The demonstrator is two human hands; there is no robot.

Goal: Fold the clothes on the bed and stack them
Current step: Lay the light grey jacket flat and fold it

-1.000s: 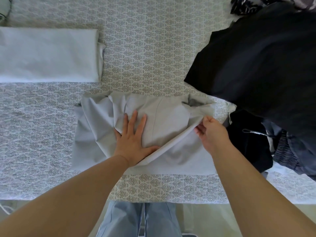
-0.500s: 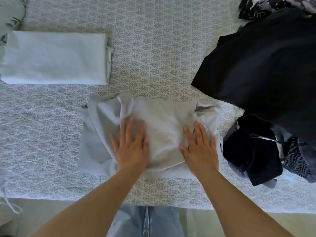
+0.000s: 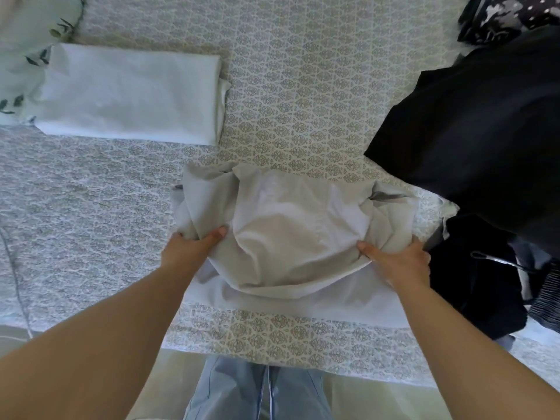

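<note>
where hands grip: unlabelled grey garment (image 3: 291, 231)

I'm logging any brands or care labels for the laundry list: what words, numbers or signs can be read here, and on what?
None can be read.
Grey garment, gripped by the left hand and right hand: no label or print shows.
Folded white cloth: plain.
Black garment: plain.
Bedspread: only a repeating pattern, no text.
</note>
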